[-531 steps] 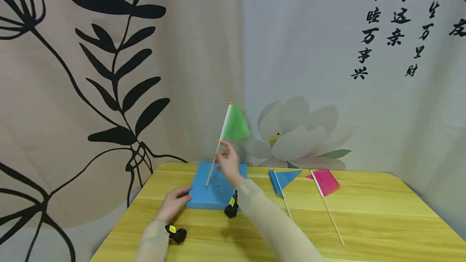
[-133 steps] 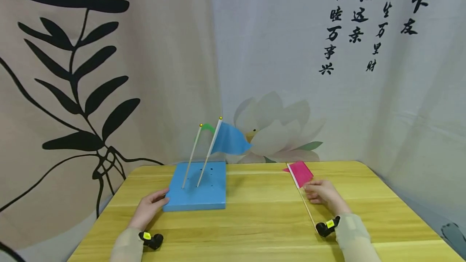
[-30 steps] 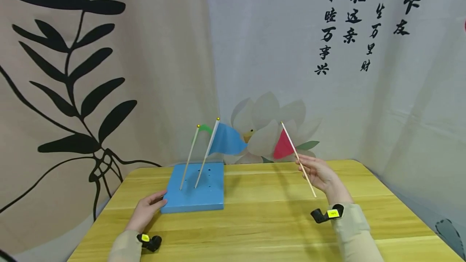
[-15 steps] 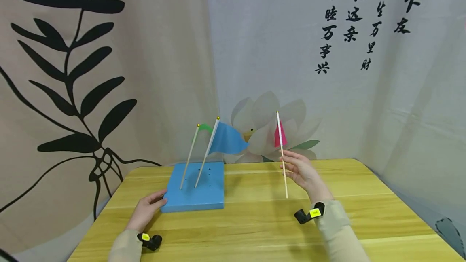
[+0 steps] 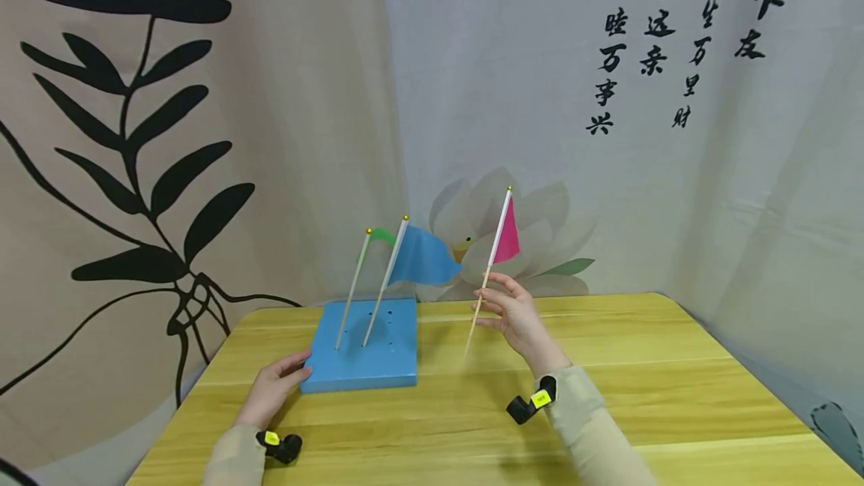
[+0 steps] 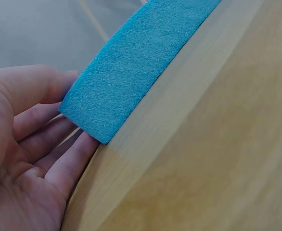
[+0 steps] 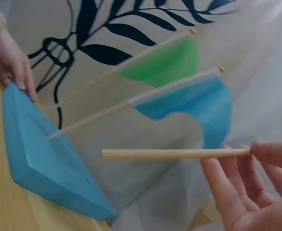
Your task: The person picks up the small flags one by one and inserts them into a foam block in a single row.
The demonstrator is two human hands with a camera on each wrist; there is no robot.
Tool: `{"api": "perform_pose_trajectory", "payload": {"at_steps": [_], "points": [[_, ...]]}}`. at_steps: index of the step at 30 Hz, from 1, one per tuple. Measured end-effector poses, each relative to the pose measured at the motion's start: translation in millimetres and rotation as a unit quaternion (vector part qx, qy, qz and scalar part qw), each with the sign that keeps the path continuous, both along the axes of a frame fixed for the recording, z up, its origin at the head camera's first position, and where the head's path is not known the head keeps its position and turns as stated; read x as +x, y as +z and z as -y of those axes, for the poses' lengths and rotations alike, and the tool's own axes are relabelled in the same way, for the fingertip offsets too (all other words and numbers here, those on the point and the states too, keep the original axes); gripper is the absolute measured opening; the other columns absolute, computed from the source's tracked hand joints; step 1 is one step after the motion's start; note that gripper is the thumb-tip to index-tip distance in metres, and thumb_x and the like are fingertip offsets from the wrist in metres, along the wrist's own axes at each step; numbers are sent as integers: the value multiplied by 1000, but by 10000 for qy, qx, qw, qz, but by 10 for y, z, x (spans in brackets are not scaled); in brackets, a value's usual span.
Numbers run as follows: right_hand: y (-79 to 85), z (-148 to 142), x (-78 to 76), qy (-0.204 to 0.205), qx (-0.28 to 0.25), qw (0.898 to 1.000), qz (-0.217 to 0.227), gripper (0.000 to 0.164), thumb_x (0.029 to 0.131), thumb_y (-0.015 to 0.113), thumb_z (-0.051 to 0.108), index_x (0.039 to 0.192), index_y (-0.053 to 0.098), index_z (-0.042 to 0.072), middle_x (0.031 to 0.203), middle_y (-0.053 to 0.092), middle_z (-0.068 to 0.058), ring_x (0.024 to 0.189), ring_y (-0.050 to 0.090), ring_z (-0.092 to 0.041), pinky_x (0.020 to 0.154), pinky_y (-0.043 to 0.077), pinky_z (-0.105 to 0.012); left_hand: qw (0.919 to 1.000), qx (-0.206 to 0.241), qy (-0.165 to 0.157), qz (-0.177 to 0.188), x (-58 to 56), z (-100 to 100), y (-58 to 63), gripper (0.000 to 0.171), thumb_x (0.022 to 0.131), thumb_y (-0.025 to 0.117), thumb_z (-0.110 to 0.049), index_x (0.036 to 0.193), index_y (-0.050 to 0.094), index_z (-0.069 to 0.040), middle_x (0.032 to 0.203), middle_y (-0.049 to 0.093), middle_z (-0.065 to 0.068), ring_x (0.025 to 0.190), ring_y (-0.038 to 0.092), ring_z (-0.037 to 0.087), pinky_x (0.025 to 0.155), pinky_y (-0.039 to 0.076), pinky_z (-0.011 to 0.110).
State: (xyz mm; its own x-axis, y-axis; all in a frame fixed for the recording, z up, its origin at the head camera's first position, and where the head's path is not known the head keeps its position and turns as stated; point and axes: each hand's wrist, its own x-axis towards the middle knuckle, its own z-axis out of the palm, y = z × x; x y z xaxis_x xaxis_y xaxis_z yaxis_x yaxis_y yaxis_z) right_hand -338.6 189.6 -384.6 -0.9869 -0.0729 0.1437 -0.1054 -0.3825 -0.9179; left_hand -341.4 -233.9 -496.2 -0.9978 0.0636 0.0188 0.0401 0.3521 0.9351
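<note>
My right hand [image 5: 516, 317] pinches the wooden stick of a small pink flag [image 5: 505, 235], held upright with a slight tilt above the table. In the right wrist view the bare lower end of the stick [image 7: 155, 153] points toward the blue foam block [image 7: 40, 144]. On the left, my left hand [image 5: 273, 388] rests its fairly straight fingers and thumb against the left edge of the blue foam block [image 5: 378, 366]. A green flag [image 5: 382, 235] and a blue flag [image 5: 421, 257] stand in the block, both leaning right.
Several small holes dot the block's top. The wooden table [image 5: 432, 433] spreads beneath both hands, its far edge close to a printed curtain [image 5: 324, 96]. Each wrist wears a small black camera, such as the right one [image 5: 531, 402].
The pink flag, lying on the table several seconds ago, is now raised in my right hand and has moved left toward the block. My left hand has stayed at the block's edge.
</note>
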Motion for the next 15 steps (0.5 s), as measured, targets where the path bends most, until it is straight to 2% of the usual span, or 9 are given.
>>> {"api": "perform_pose_trajectory", "payload": {"at_steps": [6,11,15], "points": [[-31,297,-25,-51,-20,9999,-128,24,96,56,1,118,55,11,98,64,-11,82,68,-25,71,59,-46,10000,21,17,10,24,-10,16,56,97,62,-26,143,46,0,146,41,23,131,40,40,105,38,51],[-36,513,-65,-32,119,9994,-335,30,96,57,1,125,53,2,96,64,-10,80,67,-24,70,59,-46,10000,17,-2,41,25,-7,16,57,97,62,-28,143,46,-1,147,41,23,131,41,40,104,39,51],[-34,648,-109,65,200,9989,-422,33,96,58,2,129,52,0,99,64,-15,80,67,-24,70,59,-46,10000,-2,41,-57,12,-7,8,56,96,63,-27,143,47,0,146,42,22,131,42,38,105,39,50]]}}
